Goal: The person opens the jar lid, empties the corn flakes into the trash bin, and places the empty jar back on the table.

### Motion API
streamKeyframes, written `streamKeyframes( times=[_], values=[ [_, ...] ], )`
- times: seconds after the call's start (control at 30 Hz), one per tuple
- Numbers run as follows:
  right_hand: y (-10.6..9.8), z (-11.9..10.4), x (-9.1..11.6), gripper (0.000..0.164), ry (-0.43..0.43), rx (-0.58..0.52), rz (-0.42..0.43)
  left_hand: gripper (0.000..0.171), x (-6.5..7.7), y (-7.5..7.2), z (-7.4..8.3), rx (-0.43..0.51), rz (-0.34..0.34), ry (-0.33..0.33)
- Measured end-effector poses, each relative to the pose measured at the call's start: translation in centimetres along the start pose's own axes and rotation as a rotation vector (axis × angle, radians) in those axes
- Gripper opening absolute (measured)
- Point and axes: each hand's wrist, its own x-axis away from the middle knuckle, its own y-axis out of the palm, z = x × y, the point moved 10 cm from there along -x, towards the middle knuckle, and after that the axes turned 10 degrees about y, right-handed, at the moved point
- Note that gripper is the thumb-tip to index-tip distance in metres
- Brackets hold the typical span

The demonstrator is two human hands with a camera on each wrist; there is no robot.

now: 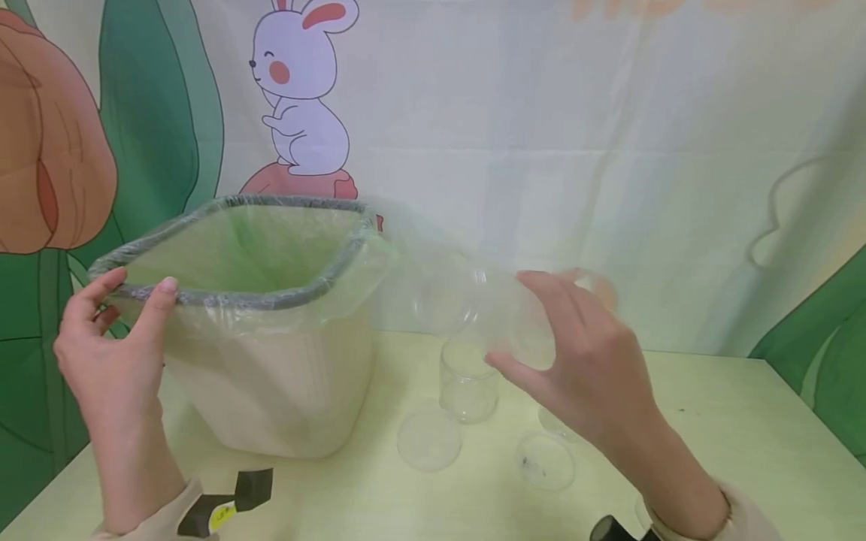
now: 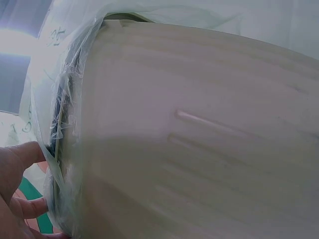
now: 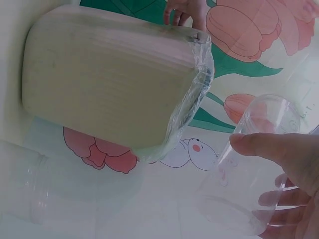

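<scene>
A pale wastebasket stands at the left of the table, lined with a thin, clear greenish bag that folds over its grey rim. My left hand grips the near left corner of that rim, thumb outside on the bag. Beside the bin, my right hand holds a clear plastic jar above the table, thumb on one side and fingers on the other. In the head view this jar is tipped sideways, its round end toward the bin.
Below the held jar, another clear jar stands on the table. Clear round discs, like lids, lie nearby: one close to the bin, another with dark specks. A cloth printed with a rabbit and tulips hangs behind.
</scene>
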Motion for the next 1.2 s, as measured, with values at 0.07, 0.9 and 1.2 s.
streamKeyframes(
  times=[0.07, 0.9, 1.2],
  values=[
    [-0.1, 0.2, 0.4, 0.065, 0.010, 0.002, -0.015, 0.050, 0.0, 0.0, 0.0, 0.002, 0.000, -0.002],
    [-1.5, 3.7, 5.1, 0.061, 0.134, -0.066, 0.034, 0.050, 0.0, 0.1, -0.1, 0.026, 0.005, -0.013],
    [-2.0, 4.7, 6.1, 0.066, 0.133, -0.021, 0.047, 0.049, 0.0, 0.0, -0.1, 0.011, 0.009, -0.011]
  ],
)
